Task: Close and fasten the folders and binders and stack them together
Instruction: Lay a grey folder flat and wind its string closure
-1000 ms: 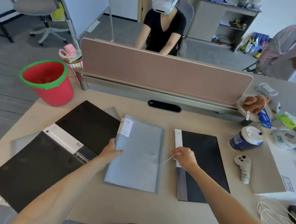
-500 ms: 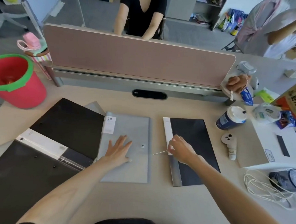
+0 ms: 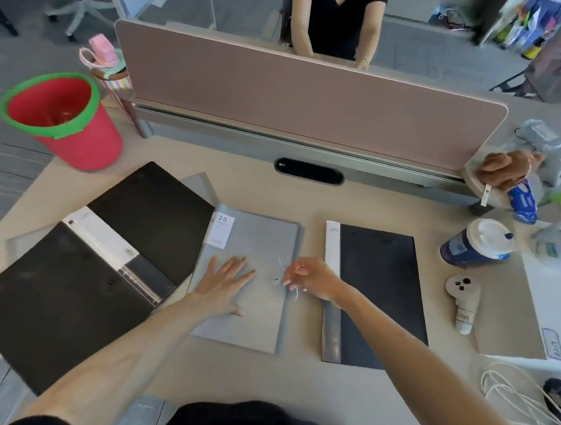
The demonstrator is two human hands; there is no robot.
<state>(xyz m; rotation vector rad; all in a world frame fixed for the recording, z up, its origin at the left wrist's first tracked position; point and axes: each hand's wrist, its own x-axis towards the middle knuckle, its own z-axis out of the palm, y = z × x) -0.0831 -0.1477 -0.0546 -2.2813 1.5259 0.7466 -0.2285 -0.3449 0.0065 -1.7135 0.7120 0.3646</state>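
A grey folder [image 3: 264, 240] with a white "20" label lies closed in the middle of the desk. My left hand [image 3: 225, 282] presses flat on its cover, fingers spread. My right hand [image 3: 310, 277] pinches a thin white string [image 3: 296, 294] that loops by the small metal button [image 3: 276, 280] on the cover. A black folder [image 3: 379, 282] with a white and grey spine lies closed to the right. A large black binder [image 3: 57, 298] lies open at the left, with another grey folder partly under it.
A red bucket [image 3: 66, 120] with a green rim stands at the far left by a pink bottle [image 3: 103, 55]. A pink divider [image 3: 295, 93] closes the back. At the right are a paper cup [image 3: 477, 243], a controller [image 3: 463, 300], white cables [image 3: 522, 407] and a person beyond.
My left hand let go of the grey folder's left edge and now lies flat on the cover. My right hand carried the string from the right edge over to the button.
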